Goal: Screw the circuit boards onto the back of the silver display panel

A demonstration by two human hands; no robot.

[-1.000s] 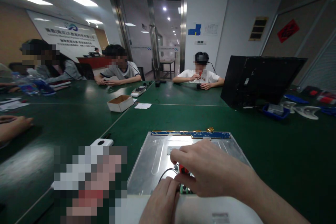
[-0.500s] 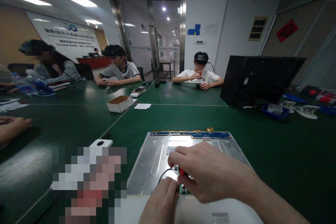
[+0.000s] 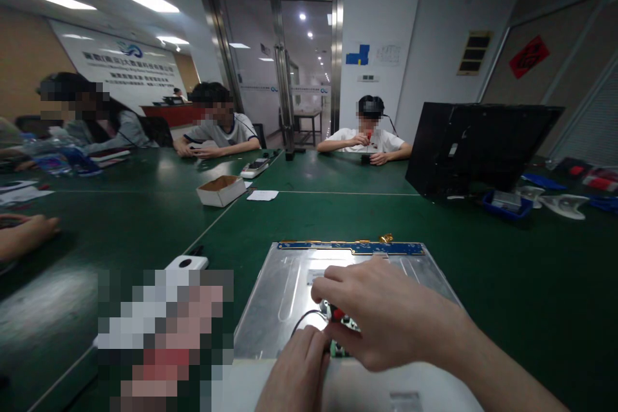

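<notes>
"Two hands in shot. Right one first?"

"Right hand (image 3: 386,315): fingers curled in, closed round a red tool (image 3: 337,314). Only a bit of it shows; tip's hidden."

"Left hand (image 3: 299,360)?"

"Fingers together, bent down, just left of the tool, at the edge of the green board (image 3: 340,349). Fingertips partly covered, so can't tell how far open or if they grip anything."

"Where's the work?"

"Panel (image 3: 263,318), bare metal up, lies on the tabletop (image 3: 313,215) straight ahead of the person. Blue strip (image 3: 347,248) along its far edge, green board near its near edge, under the hands. Black cable (image 3: 305,317) curves across the metal beside the left hand. White casing (image 3: 376,381) at the near side."

"Around it?"

"Box (image 3: 221,193) farther off to the left, monitor (image 3: 483,148) far right, blue tray (image 3: 505,206) by its base. White device (image 3: 196,262) left of the panel, partly pixelated. Co-worker's hand (image 3: 31,235) at the left edge. Another person (image 3: 374,140) sits across."
</notes>
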